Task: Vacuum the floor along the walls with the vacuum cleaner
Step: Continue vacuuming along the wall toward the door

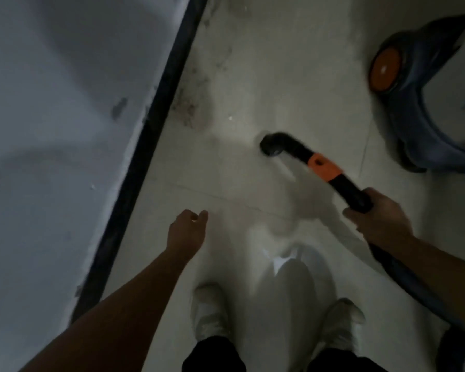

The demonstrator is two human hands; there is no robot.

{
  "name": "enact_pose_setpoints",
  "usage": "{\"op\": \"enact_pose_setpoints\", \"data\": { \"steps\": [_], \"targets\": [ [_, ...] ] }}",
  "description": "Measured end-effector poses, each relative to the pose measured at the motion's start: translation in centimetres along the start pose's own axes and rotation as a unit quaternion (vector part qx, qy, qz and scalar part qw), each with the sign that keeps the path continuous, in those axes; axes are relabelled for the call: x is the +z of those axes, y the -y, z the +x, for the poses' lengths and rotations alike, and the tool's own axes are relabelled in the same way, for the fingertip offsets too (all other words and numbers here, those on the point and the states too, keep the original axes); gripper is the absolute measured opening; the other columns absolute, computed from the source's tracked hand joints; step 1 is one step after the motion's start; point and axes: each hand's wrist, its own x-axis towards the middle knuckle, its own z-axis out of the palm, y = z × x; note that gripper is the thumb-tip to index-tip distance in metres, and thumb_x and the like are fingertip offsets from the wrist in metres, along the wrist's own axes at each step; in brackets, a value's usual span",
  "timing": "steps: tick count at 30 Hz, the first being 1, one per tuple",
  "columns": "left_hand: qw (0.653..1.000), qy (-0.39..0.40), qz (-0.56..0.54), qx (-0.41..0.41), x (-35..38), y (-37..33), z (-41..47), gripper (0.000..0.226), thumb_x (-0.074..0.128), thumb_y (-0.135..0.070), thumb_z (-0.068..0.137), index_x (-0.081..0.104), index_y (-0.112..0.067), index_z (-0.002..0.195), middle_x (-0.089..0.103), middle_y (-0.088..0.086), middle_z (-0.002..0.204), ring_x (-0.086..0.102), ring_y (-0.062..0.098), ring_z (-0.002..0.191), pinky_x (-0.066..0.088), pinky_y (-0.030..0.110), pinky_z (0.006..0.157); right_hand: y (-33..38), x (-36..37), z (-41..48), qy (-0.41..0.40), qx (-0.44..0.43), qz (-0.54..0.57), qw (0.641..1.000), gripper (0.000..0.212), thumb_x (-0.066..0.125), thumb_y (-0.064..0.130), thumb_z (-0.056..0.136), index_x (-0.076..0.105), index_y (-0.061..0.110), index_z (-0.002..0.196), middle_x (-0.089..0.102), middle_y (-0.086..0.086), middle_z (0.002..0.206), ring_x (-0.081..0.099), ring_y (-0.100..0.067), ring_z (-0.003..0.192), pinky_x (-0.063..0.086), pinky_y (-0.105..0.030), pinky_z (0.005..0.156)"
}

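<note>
Vacuum hose end (pixel 306 159): a black bent tube with 1 orange collar, its open mouth turned down and touching, or just above, the pale tiled floor (pixel 266 63), near the middle of the strip between the wall and the machine. No floor head is seen on it. The right hand (pixel 376 216) is wrapped around the black tube just behind the collar, fingers closed on it; the hose runs on under the forearm toward the lower right corner of the view. The vacuum cleaner body (pixel 424 103), blue with 1 orange wheel hub, stands on the floor at the right edge, near the hose end but apart from it.

Left hand (pixel 187 232): held out over the floor with nothing in it, fingers loosely curled inward, well apart from the hose.

A dark baseboard (pixel 156 124) runs diagonally along the foot of the grey wall (pixel 51 103). A patch of dark dust (pixel 193 108) lies on the floor against the baseboard, ahead of the hose mouth and to its left; the mouth is not yet over it. 2 pale shoes (pixel 210 312) stand at the bottom edge.

Step in hand, as judged: bringing the mouth to the wall line. It is best done by swinging the tube left until the mouth sits beside the baseboard, keeping it low and flat to the tile, then drawing it slowly along the edge through the dust.
</note>
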Motion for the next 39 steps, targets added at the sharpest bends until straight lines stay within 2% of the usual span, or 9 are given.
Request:
{"op": "enact_pose_setpoints", "data": {
  "steps": [7,12,18,21,24,30,32,36,39],
  "targets": [
    [0.959,-0.134,0.205,0.143,6.8,4.3,8.4,0.05,0.05,-0.037,0.095,0.046,-0.003,0.131,0.042,0.021,0.134,0.042,0.037,0.121,0.039,0.046,0.096,-6.6,1.5,7.4,-0.055,-0.001,0.082,0.995,0.013,0.074,0.021,0.078,0.062,0.018,0.081,0.064,-0.008,0.054,0.06,-0.017,0.042,0.043,-0.024,0.046],
    [0.925,-0.239,0.22,0.198,8.5,2.1,14.2,0.047,0.051,-0.028,0.094,0.046,0.003,0.128,0.037,0.028,0.14,0.035,0.043,0.128,0.036,0.051,0.1,-8.0,3.4,11.1,-0.034,-0.014,0.116,0.993,0.018,0.075,0.021,0.077,0.064,0.007,0.073,0.062,-0.005,0.046,0.058,-0.017,0.039,0.045,-0.026,0.046],
    [0.909,-0.271,0.193,0.251,8.7,4.0,15.8,0.054,0.038,-0.035,0.095,0.045,0.001,0.134,0.038,0.026,0.145,0.033,0.04,0.135,0.029,0.05,0.109,-10.0,2.5,11.6,0.006,-0.072,0.061,0.996,0.012,0.077,0.009,0.076,0.067,0.002,0.078,0.065,-0.01,0.059,0.06,-0.02,0.051,0.046,-0.03,0.049],
    [0.903,-0.275,0.187,0.272,8.6,4.2,15.7,0.06,0.032,-0.037,0.091,0.048,0.003,0.133,0.04,0.028,0.144,0.034,0.042,0.134,0.03,0.049,0.108,-12.6,3.6,9.0,0.056,-0.089,0.008,0.994,0.009,0.072,-0.003,0.074,0.067,0.003,0.079,0.065,-0.005,0.058,0.062,-0.013,0.048,0.047,-0.022,0.046],
    [0.907,-0.251,0.2,0.271,7.9,4.2,15.0,0.063,0.028,-0.04,0.091,0.045,0.001,0.136,0.035,0.026,0.148,0.03,0.039,0.138,0.027,0.047,0.111,-13.1,4.9,6.1,0.098,-0.104,-0.012,0.99,0.02,0.073,-0.004,0.071,0.069,0.014,0.077,0.066,0.0,0.057,0.063,-0.009,0.05,0.047,-0.021,0.049],
    [0.897,-0.277,0.17,0.301,8.1,5.0,15.7,0.06,0.031,-0.038,0.093,0.05,0.003,0.133,0.039,0.027,0.145,0.032,0.039,0.137,0.026,0.045,0.112,-11.2,5.2,7.8,-0.123,-0.041,0.034,0.991,0.021,0.074,0.013,0.076,0.067,0.025,0.091,0.068,-0.006,0.069,0.066,-0.025,0.062,0.053,-0.037,0.06],
    [0.898,-0.279,0.155,0.301,7.8,5.2,15.5,0.059,0.032,-0.036,0.092,0.051,0.004,0.131,0.04,0.028,0.144,0.033,0.04,0.136,0.026,0.046,0.112,-10.2,5.8,6.5,-0.11,-0.059,0.025,0.992,0.017,0.074,0.015,0.076,0.068,0.025,0.088,0.068,-0.003,0.068,0.066,-0.023,0.062,0.054,-0.038,0.061],
    [0.905,-0.318,0.117,0.256,6.8,6.7,16.0,0.055,0.035,-0.031,0.091,0.051,0.007,0.128,0.042,0.032,0.139,0.036,0.045,0.131,0.028,0.05,0.111,-8.7,8.0,3.3,0.027,-0.129,-0.055,0.99,0.013,0.078,0.025,0.074,0.07,0.029,0.083,0.07,0.001,0.067,0.068,-0.015,0.062,0.055,-0.037,0.061],
    [0.902,-0.341,0.105,0.245,6.8,7.3,16.7,0.052,0.038,-0.028,0.092,0.05,0.01,0.126,0.043,0.034,0.137,0.038,0.047,0.128,0.029,0.052,0.11,-8.0,8.7,4.3,-0.043,-0.112,-0.039,0.992,0.015,0.08,0.03,0.074,0.07,0.028,0.085,0.068,0.004,0.064,0.065,-0.015,0.059,0.051,-0.035,0.056]
  ]
}}
